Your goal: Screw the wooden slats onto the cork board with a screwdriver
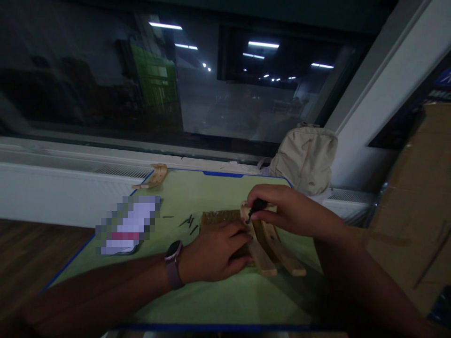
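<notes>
My right hand [271, 209] is closed around the black handle of a small screwdriver [257, 206], tip down against the upper part of a curved wooden piece [262, 258]. From the left side, my left hand [218, 251], with a watch on its wrist, grips that same piece with bent fingers near the screwdriver's tip. Beside it lies a second wooden strip [287, 256], roughly parallel, with dark holes or screw heads in it. Under both is a brown block that looks wrapped in shiny tape [218, 217]. Several dark screws [188, 221] lie loose left of the block.
A blue-edged green table [183, 188] carries the work. Another curved wooden piece [155, 177] sits at its far left corner. A blurred-out phone-like object [130, 225] lies at left. Behind are a beige backpack [306, 157] and a window; a cardboard box [405, 202] stands right.
</notes>
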### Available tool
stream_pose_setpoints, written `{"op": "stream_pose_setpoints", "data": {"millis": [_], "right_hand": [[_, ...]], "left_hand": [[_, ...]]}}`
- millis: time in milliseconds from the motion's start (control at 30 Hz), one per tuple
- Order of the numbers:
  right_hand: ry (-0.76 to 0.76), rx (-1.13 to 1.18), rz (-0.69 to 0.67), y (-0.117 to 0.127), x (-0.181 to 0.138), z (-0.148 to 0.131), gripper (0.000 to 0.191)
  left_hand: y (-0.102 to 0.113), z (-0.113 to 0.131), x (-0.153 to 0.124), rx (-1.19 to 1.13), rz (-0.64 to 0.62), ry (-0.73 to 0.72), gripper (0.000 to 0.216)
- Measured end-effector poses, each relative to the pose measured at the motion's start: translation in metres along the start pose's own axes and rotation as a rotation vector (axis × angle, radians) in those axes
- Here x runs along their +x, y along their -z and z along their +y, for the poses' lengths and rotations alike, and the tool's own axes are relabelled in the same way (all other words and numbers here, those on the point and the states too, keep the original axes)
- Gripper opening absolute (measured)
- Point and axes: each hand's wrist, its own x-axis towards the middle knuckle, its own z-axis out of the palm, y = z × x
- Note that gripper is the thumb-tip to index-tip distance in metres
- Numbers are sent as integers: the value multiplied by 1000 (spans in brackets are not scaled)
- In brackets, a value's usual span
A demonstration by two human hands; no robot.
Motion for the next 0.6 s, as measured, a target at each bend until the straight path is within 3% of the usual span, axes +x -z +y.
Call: {"op": "stream_pose_setpoints", "data": {"millis": [133,267,400,467,600], "right_hand": [[-172,-345,121,-8,6,5,28],[-304,-601,117,-16,13,0,53],[-388,-599,89,-17,12,-5,51],[-300,-476,97,-15,9,-3,44],[14,-112,77,-10,3,2,29]], "left_hand": [[2,1,0,-4,-10,6,33],[2,0,1,-11,-14,-4,32],[1,0,1,13,-18,-4,34],[1,0,1,23,-18,-2,34],[1,1,-1,20,-11,-4,34]]}}
